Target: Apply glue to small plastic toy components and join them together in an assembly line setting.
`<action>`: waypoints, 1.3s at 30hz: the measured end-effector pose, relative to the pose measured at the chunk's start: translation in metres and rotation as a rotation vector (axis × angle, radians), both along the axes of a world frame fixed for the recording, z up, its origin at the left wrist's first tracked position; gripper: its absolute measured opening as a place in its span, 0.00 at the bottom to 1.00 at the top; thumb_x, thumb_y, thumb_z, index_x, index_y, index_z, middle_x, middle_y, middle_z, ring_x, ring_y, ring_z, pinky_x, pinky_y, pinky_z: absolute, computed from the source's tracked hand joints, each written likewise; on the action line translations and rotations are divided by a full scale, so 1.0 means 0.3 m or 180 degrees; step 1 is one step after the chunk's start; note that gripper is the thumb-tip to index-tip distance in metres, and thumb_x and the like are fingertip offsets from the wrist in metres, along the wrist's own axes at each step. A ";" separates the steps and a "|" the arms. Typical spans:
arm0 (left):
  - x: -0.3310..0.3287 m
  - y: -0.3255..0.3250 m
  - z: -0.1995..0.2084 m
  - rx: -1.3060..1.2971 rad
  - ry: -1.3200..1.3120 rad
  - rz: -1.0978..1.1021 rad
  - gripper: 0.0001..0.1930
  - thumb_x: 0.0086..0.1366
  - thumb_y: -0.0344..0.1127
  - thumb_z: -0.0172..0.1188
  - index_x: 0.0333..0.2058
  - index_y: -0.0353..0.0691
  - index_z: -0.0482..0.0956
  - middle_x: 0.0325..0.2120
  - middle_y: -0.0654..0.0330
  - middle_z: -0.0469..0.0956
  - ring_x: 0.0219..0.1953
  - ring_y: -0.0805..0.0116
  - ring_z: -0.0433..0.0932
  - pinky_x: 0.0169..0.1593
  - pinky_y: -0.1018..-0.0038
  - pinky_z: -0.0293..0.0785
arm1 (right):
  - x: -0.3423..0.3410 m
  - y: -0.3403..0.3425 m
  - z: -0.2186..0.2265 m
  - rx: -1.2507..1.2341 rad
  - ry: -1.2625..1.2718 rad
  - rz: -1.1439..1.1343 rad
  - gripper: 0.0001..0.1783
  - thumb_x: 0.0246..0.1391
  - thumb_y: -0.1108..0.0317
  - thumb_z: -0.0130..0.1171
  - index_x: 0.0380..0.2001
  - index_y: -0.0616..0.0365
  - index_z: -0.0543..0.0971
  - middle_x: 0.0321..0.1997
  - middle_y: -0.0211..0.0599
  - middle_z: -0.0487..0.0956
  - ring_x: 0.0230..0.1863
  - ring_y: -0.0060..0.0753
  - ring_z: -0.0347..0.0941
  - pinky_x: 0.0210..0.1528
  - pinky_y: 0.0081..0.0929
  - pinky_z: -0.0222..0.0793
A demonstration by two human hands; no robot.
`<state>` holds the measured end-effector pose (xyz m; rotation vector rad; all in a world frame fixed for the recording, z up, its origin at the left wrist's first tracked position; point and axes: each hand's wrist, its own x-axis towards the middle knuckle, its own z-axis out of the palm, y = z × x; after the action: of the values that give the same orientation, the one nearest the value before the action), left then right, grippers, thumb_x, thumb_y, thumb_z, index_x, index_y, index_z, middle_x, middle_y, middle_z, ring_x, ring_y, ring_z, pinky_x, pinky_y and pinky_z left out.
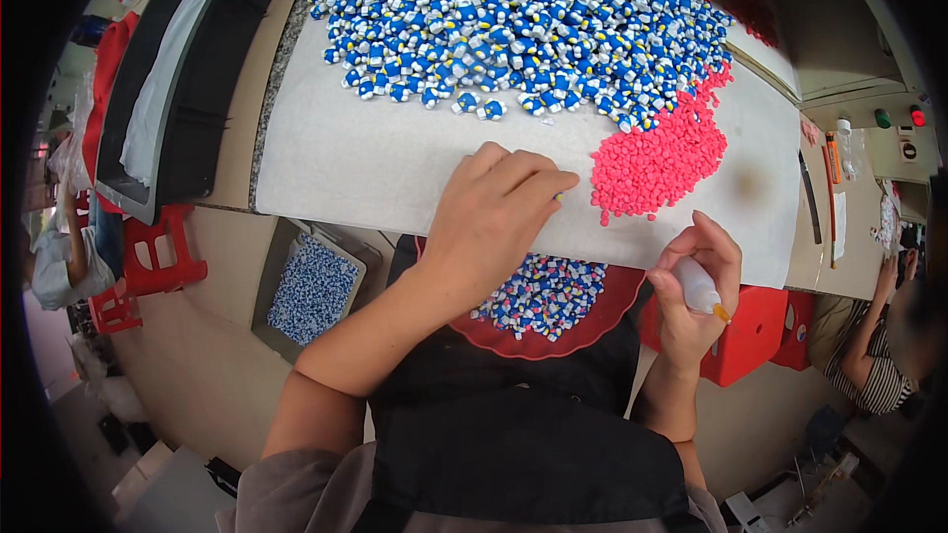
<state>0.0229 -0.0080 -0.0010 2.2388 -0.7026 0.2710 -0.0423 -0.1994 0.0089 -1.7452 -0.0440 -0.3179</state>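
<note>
1. Fingers of the left hand are drawn together at their tips, pinching a small piece of which only a speck of yellow and blue shows; the rest is hidden behind them.
2. The right hand has its fingers curled around a white squeeze bottle, whose amber tip points down and outward, away from the left fingers.
3. Just to the right of the left fingertips, and beyond the right ones, lies a patch of pink pieces, apart from both hands.
4. Beyond the left fingers spreads a large heap of blue-and-white pieces with yellow spots, a few lying loose along its near edge.
5. Both heaps rest on a white sheet covering the desk.
6. Nearer the body than the left fingers, and to the left of the right ones, a red bowl with a wavy rim holds blue, white and pink bits.
7. Well to the left of the left fingers, lower down, a grey bin contains more small blue-and-white parts.
</note>
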 end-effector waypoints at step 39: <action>-0.097 -0.046 0.014 -0.3739 0.3363 -0.0876 0.11 0.55 0.23 0.51 0.39 0.33 0.69 0.36 0.53 0.72 0.36 0.72 0.74 0.40 0.78 0.70 | -0.037 -0.012 0.044 0.2843 -0.0442 -0.0199 0.21 0.40 0.60 0.62 0.35 0.54 0.64 0.33 0.31 0.63 0.27 0.20 0.57 0.28 0.16 0.57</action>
<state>-0.0062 -0.0218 0.0032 0.8911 -0.1331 -0.5089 -0.0535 -0.2031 0.0220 -0.8394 0.0484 -0.4222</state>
